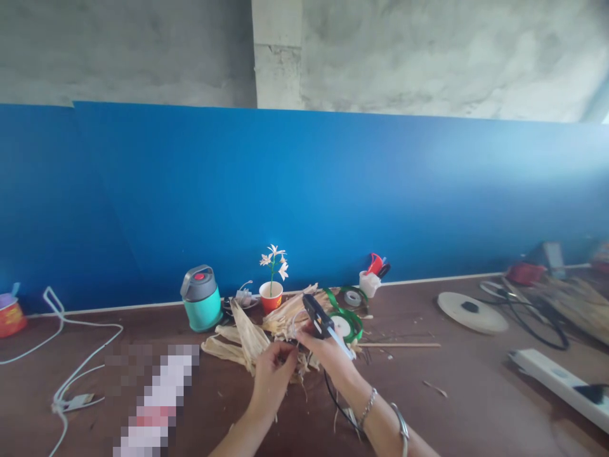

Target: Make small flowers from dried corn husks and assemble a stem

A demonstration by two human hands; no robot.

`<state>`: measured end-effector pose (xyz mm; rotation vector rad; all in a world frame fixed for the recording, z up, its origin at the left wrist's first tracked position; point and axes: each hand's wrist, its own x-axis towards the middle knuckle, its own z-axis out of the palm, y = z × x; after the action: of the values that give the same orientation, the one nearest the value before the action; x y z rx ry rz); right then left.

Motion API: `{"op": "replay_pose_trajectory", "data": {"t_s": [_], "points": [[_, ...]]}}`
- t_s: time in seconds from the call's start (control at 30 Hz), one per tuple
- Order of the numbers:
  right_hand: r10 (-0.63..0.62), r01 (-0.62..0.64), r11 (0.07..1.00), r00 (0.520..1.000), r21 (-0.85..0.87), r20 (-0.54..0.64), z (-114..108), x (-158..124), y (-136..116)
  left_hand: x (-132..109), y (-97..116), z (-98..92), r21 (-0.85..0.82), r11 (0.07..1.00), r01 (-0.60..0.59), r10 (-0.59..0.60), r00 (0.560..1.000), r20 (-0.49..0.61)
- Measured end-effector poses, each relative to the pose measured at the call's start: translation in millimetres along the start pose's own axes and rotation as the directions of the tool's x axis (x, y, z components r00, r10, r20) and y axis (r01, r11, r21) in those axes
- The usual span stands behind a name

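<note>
Over the table, my right hand (328, 352) grips a black hot glue gun (318, 314), with a pale glue stick (343, 346) along it and a dark cord hanging below. Close beside it, my left hand (275, 368) is closed in a pinch; what its fingertips hold is too small to make out. Dried corn husks (250, 336) lie spread just behind the left hand, and more husks (290, 311) lie farther back. A spool of green ribbon (352, 327) rests to the right of the glue gun.
Behind the husks stand a red paper cup (271, 297) with white flowers (276, 257) and a teal jug (202, 311). A white cup (370, 284) holds red-handled scissors. A thin stick (399, 345), a round lid (472, 312), a power strip (561, 384) and white cables (90, 324) lie around.
</note>
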<state>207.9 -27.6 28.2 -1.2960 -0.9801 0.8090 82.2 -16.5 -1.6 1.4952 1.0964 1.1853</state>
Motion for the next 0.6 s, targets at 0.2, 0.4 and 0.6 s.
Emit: {"op": "replay_pose_trajectory", "data": {"t_s": [0.2,0.4,0.6], "points": [[-0.013,0.01,0.999,0.998,-0.046,-0.054,1,1,1,-2,-1,0.3,-0.04,0.998,0.039,-0.037,0.999,0.039],[0.075,-0.074,0.997,0.997,0.035,-0.027,0,-5,-18,-1,-3,1.0,-0.364,0.911,0.193,-0.134,0.974,0.181],[0.115,-0.112,0.991,0.993,0.077,-0.033,-1,-7,-24,0,-2,0.9,-0.421,0.878,0.226,-0.146,0.966,0.214]]}}
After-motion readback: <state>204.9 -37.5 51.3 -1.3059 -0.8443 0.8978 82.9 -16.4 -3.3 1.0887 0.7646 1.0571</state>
